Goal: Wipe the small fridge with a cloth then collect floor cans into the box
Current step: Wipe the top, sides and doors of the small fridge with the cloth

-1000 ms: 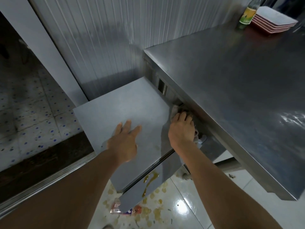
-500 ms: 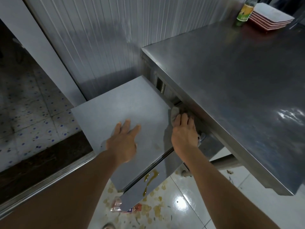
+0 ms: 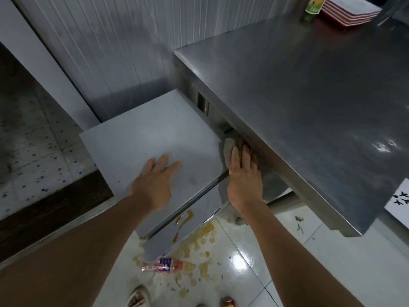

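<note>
Two hands on fridge: left hand flat, fingers released; right hand pressing cloth at 3 o'clock edge. Risk: cloth snagging under worktop.

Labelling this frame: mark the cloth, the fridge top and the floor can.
cloth (image 3: 228, 145), head view, bare upper fold beyond the fingers.
fridge top (image 3: 155, 134), head view, middle of the grey panel.
floor can (image 3: 228, 303), head view, red side.

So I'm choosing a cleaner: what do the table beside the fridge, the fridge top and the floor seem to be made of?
The table looks like brushed stainless steel: grey, with soft streaky reflections. The fridge top looks like matt pale grey painted metal or plastic; I cannot tell which. The floor under them looks like glossy white glazed tile, with grout lines and a sharp light glare.
</note>
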Demonstrator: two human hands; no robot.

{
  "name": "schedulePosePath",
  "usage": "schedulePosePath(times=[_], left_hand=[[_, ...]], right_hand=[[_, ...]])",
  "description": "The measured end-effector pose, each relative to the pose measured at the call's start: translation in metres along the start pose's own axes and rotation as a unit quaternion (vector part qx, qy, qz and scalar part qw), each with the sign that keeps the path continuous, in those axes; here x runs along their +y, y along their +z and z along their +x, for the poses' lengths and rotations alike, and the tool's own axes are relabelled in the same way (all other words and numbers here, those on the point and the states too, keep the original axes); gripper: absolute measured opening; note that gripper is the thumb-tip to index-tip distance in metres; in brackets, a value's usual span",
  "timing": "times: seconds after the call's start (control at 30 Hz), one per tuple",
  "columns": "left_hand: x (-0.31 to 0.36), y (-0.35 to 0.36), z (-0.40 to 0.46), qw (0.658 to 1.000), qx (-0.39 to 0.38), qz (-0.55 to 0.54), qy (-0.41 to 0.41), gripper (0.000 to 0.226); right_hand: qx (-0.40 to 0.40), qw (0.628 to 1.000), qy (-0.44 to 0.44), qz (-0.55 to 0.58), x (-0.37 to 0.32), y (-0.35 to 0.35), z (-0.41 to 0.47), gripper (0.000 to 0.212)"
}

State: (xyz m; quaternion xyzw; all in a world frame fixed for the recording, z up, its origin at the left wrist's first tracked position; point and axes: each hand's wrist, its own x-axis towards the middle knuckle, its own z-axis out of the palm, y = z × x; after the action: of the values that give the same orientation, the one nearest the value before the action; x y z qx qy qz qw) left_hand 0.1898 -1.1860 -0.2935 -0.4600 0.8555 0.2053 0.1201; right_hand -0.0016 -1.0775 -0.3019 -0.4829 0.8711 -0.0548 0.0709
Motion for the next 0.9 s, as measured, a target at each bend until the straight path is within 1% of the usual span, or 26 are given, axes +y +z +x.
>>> schedulePosePath(times=[0.03, 0.1, 0.2, 0.27, 0.33, 0.37, 0.47, 0.6, 0.67, 0.77, 0.8, 0.83, 0.9], left_hand=[[0.000, -0.001, 0.001, 1.000, 0.000, 0.002, -0.001, 0.072], [-0.001, 0.000, 0.001, 1.000, 0.001, 0.004, 0.007, 0.071], [-0.008, 0.001, -0.004, 0.999, 0.010, -0.025, 0.019, 0.068], [-0.022, 0.002, -0.014, 0.998, 0.049, -0.029, 0.002, 0.067], [-0.035, 0.006, -0.024, 0.996, 0.088, 0.000, -0.005, 0.065], [-0.040, 0.009, -0.028, 0.996, 0.086, 0.006, 0.000, 0.064], [-0.046, 0.013, -0.029, 0.997, 0.070, -0.029, 0.006, 0.063], [-0.047, 0.012, -0.028, 0.999, 0.045, -0.028, 0.008, 0.063], [-0.047, 0.011, -0.028, 0.999, 0.036, -0.016, -0.001, 0.062], [-0.047, 0.011, -0.028, 0.999, 0.032, 0.010, 0.002, 0.060], [-0.048, 0.011, -0.028, 0.999, 0.031, 0.015, 0.006, 0.060], [-0.049, 0.011, -0.028, 0.999, 0.033, 0.013, 0.007, 0.060], [-0.052, 0.010, -0.027, 0.999, 0.045, 0.004, 0.011, 0.059]], right_hand=[[0.009, 1.000, -0.002, 0.008, 0.004, 0.004, -0.013, 0.085], [-0.002, 1.000, -0.006, 0.014, 0.010, 0.012, -0.035, 0.087], [-0.011, 0.999, -0.040, 0.012, 0.015, 0.013, -0.029, 0.093], [-0.006, 0.995, -0.093, -0.032, 0.015, 0.008, -0.011, 0.090], [0.003, 0.991, -0.122, -0.048, 0.013, 0.005, 0.005, 0.083], [0.007, 0.992, -0.121, -0.040, 0.010, 0.004, 0.008, 0.080], [0.038, 0.994, -0.105, 0.016, -0.008, 0.011, -0.006, 0.067], [0.044, 0.986, -0.136, 0.083, -0.037, 0.018, -0.042, 0.062], [0.044, 0.981, -0.155, 0.110, -0.053, 0.018, -0.061, 0.056], [0.022, 0.966, -0.235, 0.103, -0.065, 0.020, -0.083, 0.058], [0.026, 0.964, -0.248, 0.093, -0.061, 0.021, -0.080, 0.059], [0.032, 0.966, -0.243, 0.083, -0.055, 0.020, -0.070, 0.060], [0.036, 0.979, -0.192, 0.057, -0.041, 0.017, -0.043, 0.062]])
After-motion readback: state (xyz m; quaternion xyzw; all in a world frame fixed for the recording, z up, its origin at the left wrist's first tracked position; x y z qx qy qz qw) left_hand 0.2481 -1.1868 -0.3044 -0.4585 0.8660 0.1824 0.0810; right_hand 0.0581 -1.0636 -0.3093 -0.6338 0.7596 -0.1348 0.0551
